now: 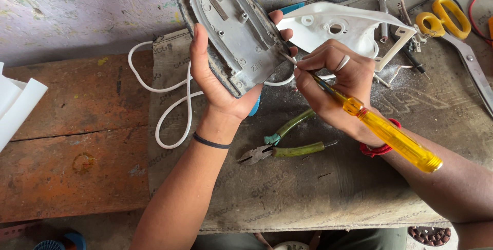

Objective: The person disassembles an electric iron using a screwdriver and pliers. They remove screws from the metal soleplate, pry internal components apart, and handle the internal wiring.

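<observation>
Far left edge of bench: white paper sheet point(15, 107) curling over worn wooden bench point(77, 142). White power cord point(164, 106) looped across left edge of grey mat point(308, 193). Left hand point(221, 83) clamped around metal iron soleplate point(233, 26), tilted up, inner side facing camera, above mat's top-left corner. Green-handled cutting pliers point(280, 145) flat mid-mat, just below both hands. Right hand point(336, 83) gripping yellow-handled screwdriver point(375, 127), tip touching soleplate's lower right rim. White plastic iron housing point(339, 29) behind right hand, near top edge. Yellow-handled scissors point(452, 29) at top-right corner
</observation>
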